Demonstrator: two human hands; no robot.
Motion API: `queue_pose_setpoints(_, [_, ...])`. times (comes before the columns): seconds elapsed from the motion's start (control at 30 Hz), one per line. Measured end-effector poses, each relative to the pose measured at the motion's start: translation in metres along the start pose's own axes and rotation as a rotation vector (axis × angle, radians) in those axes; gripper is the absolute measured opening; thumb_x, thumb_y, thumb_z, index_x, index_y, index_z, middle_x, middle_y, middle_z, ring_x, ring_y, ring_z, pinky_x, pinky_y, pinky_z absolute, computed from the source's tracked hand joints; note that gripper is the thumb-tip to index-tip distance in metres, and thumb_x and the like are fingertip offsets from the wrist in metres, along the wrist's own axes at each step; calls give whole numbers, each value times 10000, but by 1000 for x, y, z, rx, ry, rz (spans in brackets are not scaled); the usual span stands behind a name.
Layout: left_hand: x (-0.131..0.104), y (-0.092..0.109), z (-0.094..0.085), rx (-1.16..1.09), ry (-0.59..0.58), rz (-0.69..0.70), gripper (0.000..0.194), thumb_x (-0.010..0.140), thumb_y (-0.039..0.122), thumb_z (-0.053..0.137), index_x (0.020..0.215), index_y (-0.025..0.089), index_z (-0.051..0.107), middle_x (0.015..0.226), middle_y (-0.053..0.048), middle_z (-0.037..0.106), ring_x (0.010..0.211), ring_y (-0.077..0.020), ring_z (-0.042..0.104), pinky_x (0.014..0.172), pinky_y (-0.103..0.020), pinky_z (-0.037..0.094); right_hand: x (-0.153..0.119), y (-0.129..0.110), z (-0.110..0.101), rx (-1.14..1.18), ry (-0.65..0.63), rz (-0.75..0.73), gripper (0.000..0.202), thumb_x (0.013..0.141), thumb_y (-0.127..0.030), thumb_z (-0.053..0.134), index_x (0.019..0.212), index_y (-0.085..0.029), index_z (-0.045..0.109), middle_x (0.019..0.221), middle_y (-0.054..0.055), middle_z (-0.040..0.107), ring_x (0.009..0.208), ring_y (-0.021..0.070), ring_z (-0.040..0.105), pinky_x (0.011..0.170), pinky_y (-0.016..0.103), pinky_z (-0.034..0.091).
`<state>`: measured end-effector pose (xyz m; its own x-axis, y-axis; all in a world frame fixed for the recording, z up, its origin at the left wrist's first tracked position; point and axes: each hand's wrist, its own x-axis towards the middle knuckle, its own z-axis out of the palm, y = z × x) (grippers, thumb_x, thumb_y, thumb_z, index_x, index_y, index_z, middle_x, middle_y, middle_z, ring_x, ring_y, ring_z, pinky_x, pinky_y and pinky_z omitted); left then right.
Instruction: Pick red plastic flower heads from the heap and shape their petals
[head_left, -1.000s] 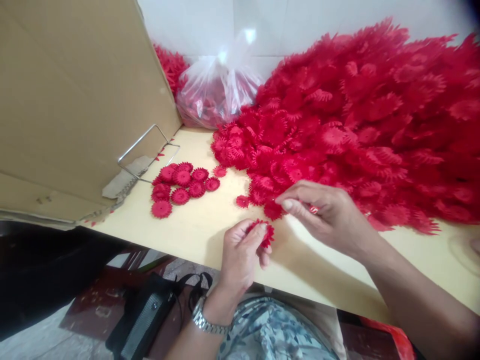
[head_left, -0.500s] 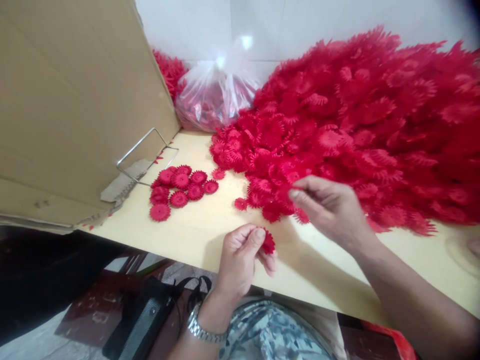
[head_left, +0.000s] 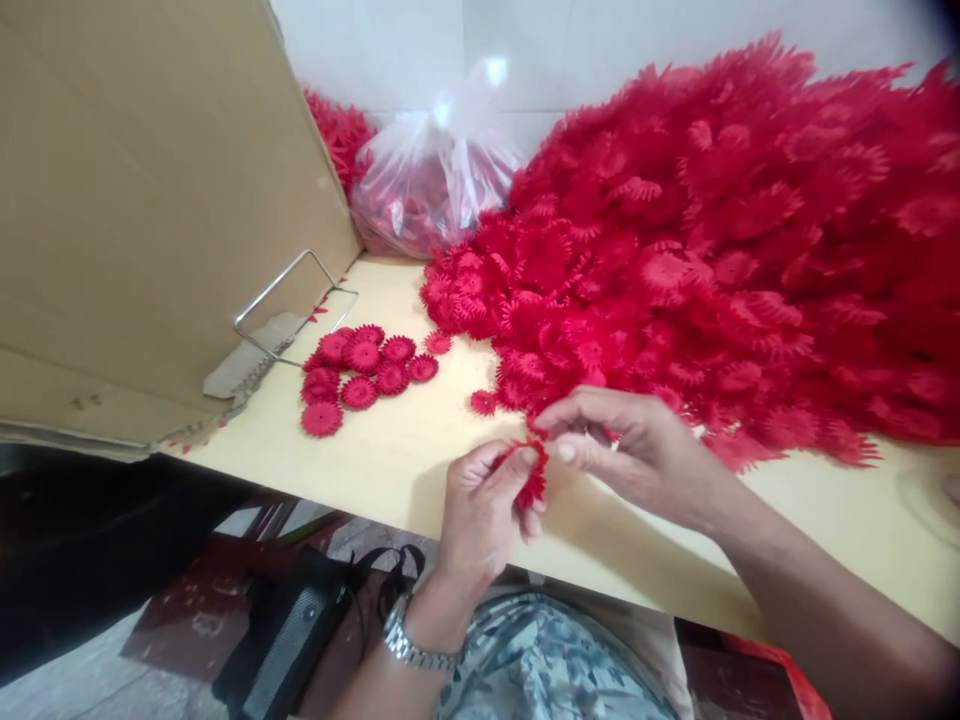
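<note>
My left hand is closed, thumb pressed on a small set of red toothed flower discs held at its fingertips. Close beside it, my right hand has its fingers bent, with the index fingertip on a red flower piece at the top of those discs. How firmly the right thumb grips is hard to make out. Just behind the hands rises a large heap of loose red flower pieces. To the left lies a group of thicker, layered red flower discs on the pale tabletop.
A cardboard box stands at the left, with a bent metal wire frame by its lower edge. A tied clear plastic bag of red pieces rests against the tiled wall. Below the table edge is a black bag.
My right hand has moved left and down from the heap's edge to my left hand, bringing a red piece against the discs there. My left hand has barely moved.
</note>
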<state>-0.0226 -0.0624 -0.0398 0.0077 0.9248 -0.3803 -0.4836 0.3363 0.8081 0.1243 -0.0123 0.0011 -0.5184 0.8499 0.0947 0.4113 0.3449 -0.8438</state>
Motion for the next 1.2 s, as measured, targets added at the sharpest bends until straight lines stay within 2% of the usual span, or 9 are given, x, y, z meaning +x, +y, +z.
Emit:
queue_pose_setpoints(0.13, [1,-2,1,4,10,3,366,679,461,704,583,135,568,384,50,501,272,-33,383,258,-122,270,-2,0,13,332,-197,127,222,836,-372,583,772,-159,584,665,16,655,612,137,617,561,239,465])
queue_pose_setpoints(0.23, [0,-2,-1,-19,-22,-15,407,717,498,656,566,137,544,378,31,520,260,-37,383,254,-122,250,0,0,11,336,-153,67,223,864,-324,533,731,-154,591,634,10,638,605,128,607,568,236,465])
queue_pose_setpoints(0.43, [-2,8,-1,-93,-114,-43,257,746,362,657,706,115,597,572,-32,657,397,-114,577,379,-209,474,23,11,-21,-449,484,-88,201,818,-165,482,913,-165,658,806,80,649,694,190,598,609,310,478])
queue_pose_setpoints(0.53, [-1,12,2,-154,-116,-67,209,719,283,675,815,110,608,690,-52,693,508,-136,639,488,-249,542,34,19,-36,-840,500,-174,354,769,-100,456,1069,-149,637,1054,158,622,934,295,583,755,430,480])
queue_pose_setpoints(0.6, [0,11,2,-148,-98,-59,181,702,257,683,759,108,599,646,-43,679,469,-126,620,453,-232,528,34,20,-38,-890,485,-219,381,765,-102,464,1111,-149,620,1121,164,600,988,308,567,802,453,472])
queue_pose_setpoints(0.73, [1,6,0,-60,-67,-44,246,715,310,670,612,128,540,498,-2,609,310,-99,514,296,-192,416,17,9,-25,-571,389,-237,215,846,-196,494,988,-188,656,947,92,658,853,210,616,725,330,499])
queue_pose_setpoints(0.97, [1,1,1,60,-21,-23,361,694,467,683,612,137,562,381,53,498,252,-31,371,253,-121,251,-3,-2,12,436,-189,161,220,821,-380,608,810,-167,556,660,15,672,624,151,647,590,264,494])
queue_pose_setpoints(1.07, [1,0,1,72,-25,-33,432,708,550,637,600,140,553,381,44,504,249,-28,360,253,-122,231,-2,-2,14,541,-215,140,221,853,-354,564,754,-157,552,642,19,670,626,151,657,610,270,500])
queue_pose_setpoints(1.2, [0,2,2,37,-93,-13,411,735,536,618,635,143,554,433,19,565,276,-59,446,278,-145,310,-1,-4,10,301,-72,78,191,879,-243,497,736,-156,590,588,-1,638,577,124,608,566,241,455])
